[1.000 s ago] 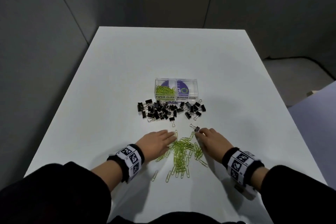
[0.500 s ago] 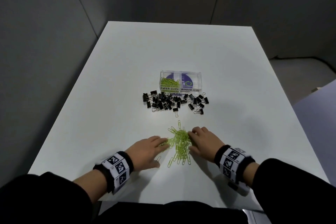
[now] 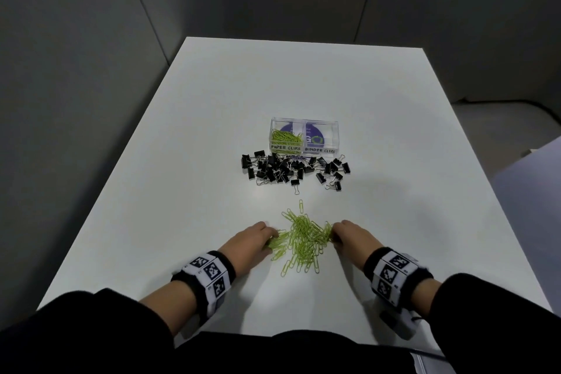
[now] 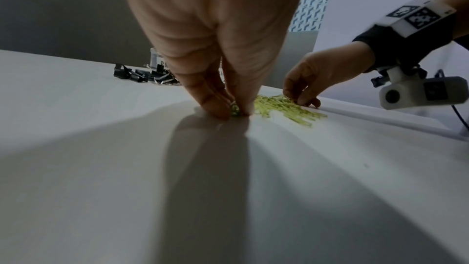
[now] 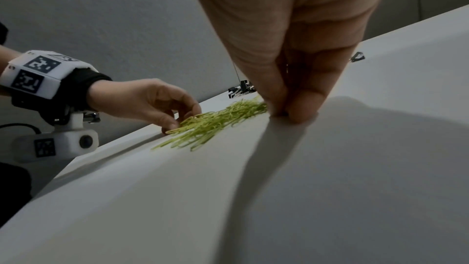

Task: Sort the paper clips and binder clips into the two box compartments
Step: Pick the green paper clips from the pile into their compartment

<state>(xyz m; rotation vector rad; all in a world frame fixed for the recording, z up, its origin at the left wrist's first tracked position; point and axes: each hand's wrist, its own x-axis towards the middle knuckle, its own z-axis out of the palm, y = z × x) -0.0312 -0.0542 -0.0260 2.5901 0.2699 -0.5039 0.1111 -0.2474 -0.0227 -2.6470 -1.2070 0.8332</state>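
A loose pile of green paper clips (image 3: 303, 237) lies on the white table (image 3: 182, 191) near the front edge. My left hand (image 3: 270, 237) is at the pile's left edge, and thumb and finger pinch a few clips (image 4: 234, 107) against the table. My right hand (image 3: 334, 234) is at the pile's right edge, its curled thumb and finger pinched together on the clips (image 5: 264, 105). A heap of black binder clips (image 3: 288, 168) lies in front of the clear two-compartment box (image 3: 303, 123). The box's left compartment, labelled PAPER CLIPS, holds green clips (image 3: 287, 138). I see no clips in the right one, labelled BINDER CLIPS.
Grey walls stand behind and to the left of the table. The table's right edge (image 3: 485, 191) drops to a grey floor. Both wrists wear bands with black-and-white markers (image 3: 209, 270) and small cameras.
Both hands have drawn inward and their fingers have curled, so the paper clips sit in a tighter bunch. A stray binder clip seen by my right fingers a second ago is gone from there.
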